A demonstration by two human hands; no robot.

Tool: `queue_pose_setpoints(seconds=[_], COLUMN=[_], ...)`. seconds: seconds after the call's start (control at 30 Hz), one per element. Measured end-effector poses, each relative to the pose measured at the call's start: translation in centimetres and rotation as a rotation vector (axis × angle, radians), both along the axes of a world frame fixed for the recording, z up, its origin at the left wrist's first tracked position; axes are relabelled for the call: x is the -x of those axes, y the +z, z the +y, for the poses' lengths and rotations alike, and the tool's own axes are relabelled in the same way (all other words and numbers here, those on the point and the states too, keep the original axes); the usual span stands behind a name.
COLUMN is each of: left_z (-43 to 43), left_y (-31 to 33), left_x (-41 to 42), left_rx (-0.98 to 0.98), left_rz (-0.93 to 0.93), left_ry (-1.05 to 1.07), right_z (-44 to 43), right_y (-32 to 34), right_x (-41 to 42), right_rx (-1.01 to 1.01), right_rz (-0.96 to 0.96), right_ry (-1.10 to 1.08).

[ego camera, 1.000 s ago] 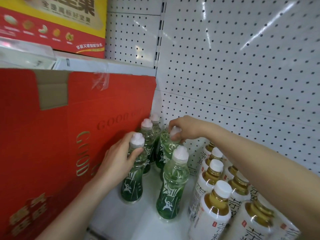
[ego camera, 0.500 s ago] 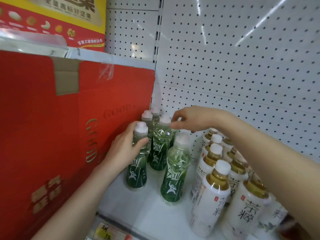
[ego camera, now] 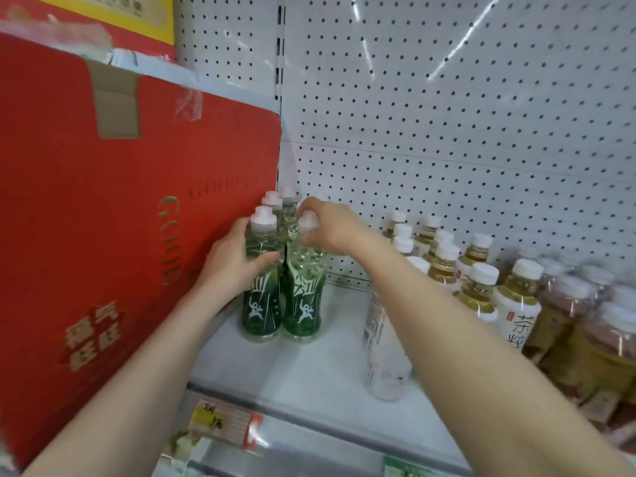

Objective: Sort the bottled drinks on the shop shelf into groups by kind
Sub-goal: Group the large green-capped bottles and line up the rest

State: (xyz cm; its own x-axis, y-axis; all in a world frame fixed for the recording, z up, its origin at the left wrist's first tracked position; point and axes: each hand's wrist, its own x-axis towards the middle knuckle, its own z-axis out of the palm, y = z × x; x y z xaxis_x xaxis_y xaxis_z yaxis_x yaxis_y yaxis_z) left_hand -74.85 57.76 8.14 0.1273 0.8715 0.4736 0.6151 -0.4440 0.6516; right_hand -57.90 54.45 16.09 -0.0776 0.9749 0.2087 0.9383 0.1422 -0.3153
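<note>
Red carton [ego camera: 103, 218]: landmark, fills shelf [ego camera: 309, 373] left end. Green bottles [ego camera: 285, 215] packed tight against its right face, likely to form one block. White-label tea bottles [ego camera: 478, 280] grouped further right of carton, gap between. Left hand [ego camera: 234, 259] clamped round front-left green bottle [ego camera: 260, 287], touching carton. Right hand [ego camera: 330, 228] pinching neck of neighbouring green bottle [ego camera: 303, 290]; grip seems closed, blurred.

Both bare forearms reach forward from the bottom edge, converging mid-frame. Left hand [ego camera: 237, 259] upright, fingers curled round a bottle's upper body, thumb across the front. Right hand [ego camera: 330, 228] palm down, wrist bent, fingertips [ego camera: 304, 241] pinching the neck just under a cap. Hands close, not touching.
</note>
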Motion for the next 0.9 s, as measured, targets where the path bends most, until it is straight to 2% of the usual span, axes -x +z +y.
queue_pose_setpoints(seconds=[0.13,0.23,0.47,0.9], left_z=[-0.3,-0.3,1.0,2.9], left_y=[0.1,-0.3,-1.7,-2.6], left_x=[0.2,0.5,0.1,-0.6], left_rx=[0.012,0.034,-0.004,-0.039], left_rz=[-0.042,-0.003,-0.111,-0.011], left_ry=[-0.019,-0.07,-0.012,-0.003], right_z=[-0.2,-0.6,0.2,1.5], right_y=[-3.3,-5.3,-5.8,-7.0], right_x=[-0.3,-0.2,-0.1,0.8], right_rx=[-0.14,-0.186,-0.231,-0.316], right_rz=[0.29,0.413,0.462,0.395], right_ry=[-0.009,-0.017,-0.084,-0.172])
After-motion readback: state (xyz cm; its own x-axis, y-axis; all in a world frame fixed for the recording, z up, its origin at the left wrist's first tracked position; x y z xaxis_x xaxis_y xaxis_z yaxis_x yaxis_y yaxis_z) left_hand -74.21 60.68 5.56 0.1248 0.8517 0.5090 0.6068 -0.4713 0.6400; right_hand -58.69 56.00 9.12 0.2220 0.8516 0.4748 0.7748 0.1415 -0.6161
